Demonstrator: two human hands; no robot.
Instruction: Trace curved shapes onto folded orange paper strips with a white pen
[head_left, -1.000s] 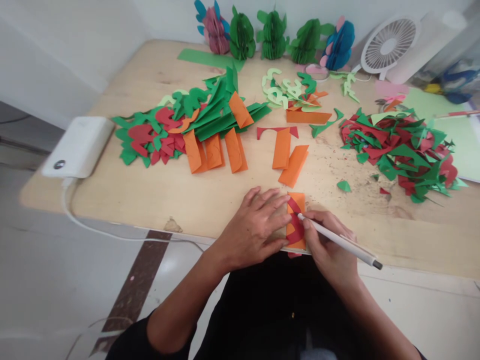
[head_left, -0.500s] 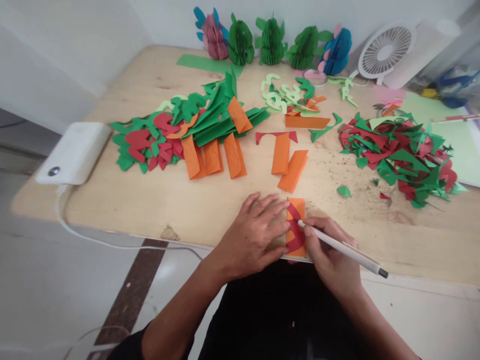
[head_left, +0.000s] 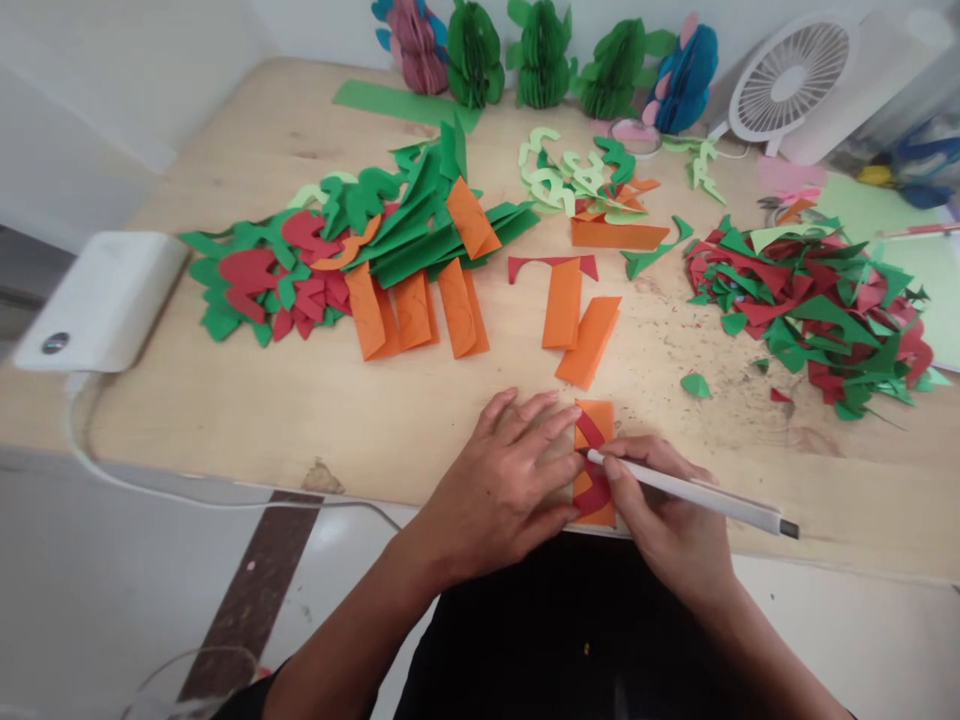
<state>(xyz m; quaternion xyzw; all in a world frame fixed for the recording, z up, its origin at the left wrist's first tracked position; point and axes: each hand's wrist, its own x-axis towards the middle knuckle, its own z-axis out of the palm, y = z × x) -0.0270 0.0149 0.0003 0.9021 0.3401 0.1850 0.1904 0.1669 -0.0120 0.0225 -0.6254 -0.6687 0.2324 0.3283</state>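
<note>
At the table's front edge lies an orange paper piece (head_left: 600, 413) with a red paper cutout (head_left: 596, 497) on top of it. My left hand (head_left: 510, 475) rests flat with its fingers spread, the fingertips pressing the left side of the red cutout. My right hand (head_left: 667, 510) grips a white pen (head_left: 705, 493), its tip touching the papers near my left fingertips. Just beyond are two folded orange strips (head_left: 589, 342). More folded orange pieces (head_left: 412, 310) with drawn curved lines lie to the left.
Green and red cutouts (head_left: 247, 270) are heaped at left, scraps (head_left: 817, 310) at right. A white power bank (head_left: 101, 300) with a cable sits at the left edge. Honeycomb paper figures (head_left: 540, 60) and a white fan (head_left: 791, 85) stand at the back.
The pen tip has moved slightly left and down along the red cutout, my right hand with it. My left hand stays pressed on the papers. The camera view has shifted a little.
</note>
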